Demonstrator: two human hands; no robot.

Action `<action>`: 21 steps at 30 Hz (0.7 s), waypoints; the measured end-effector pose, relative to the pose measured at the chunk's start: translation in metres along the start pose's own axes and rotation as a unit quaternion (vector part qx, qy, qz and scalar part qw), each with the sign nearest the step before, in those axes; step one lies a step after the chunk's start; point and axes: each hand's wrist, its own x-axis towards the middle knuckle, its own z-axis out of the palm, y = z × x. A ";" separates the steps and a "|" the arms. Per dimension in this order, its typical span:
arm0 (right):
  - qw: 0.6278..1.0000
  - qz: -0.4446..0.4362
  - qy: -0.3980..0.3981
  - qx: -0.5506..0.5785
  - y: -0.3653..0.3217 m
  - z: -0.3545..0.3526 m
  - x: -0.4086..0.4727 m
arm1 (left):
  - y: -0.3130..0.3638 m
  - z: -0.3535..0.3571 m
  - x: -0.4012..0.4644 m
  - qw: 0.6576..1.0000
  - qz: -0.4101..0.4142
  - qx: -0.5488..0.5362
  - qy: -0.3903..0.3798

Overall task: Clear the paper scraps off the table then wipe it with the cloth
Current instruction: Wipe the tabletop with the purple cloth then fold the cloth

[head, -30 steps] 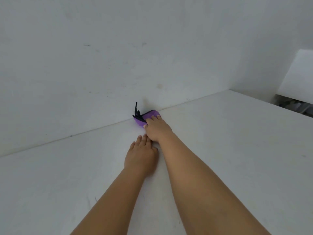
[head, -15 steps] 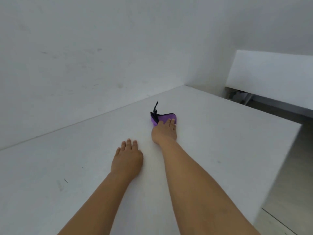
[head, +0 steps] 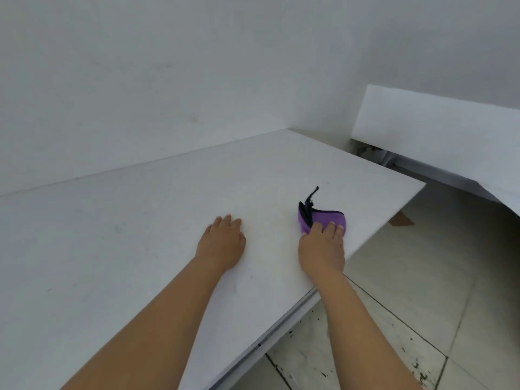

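A folded purple cloth with a black edge and a black loop sticking up lies on the white table, close to the table's right edge. My right hand presses flat on the near part of the cloth, fingers over it. Palm down on the bare tabletop, my left hand rests to the left of the cloth, holding nothing. No paper scraps show on the table.
A grey-white wall runs along the table's far side. Beyond the right edge is a tiled floor with dark specks. A second white table stands at the far right, with a brown scrap on the floor between.
My right hand has slid the purple cloth from beside the wall across the table towards its right edge. My left hand stayed flat on the table. The view has swung right.
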 end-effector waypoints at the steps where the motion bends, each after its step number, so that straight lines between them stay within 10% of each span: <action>1: 1.000 -0.002 0.003 -0.006 0.000 0.000 -0.010 | -0.001 -0.002 -0.006 1.000 0.008 -0.002 -0.005; 21: 0.958 -0.164 -0.233 0.018 -0.169 0.045 -0.090 | -0.110 -0.048 -0.112 0.988 -0.042 -0.096 0.117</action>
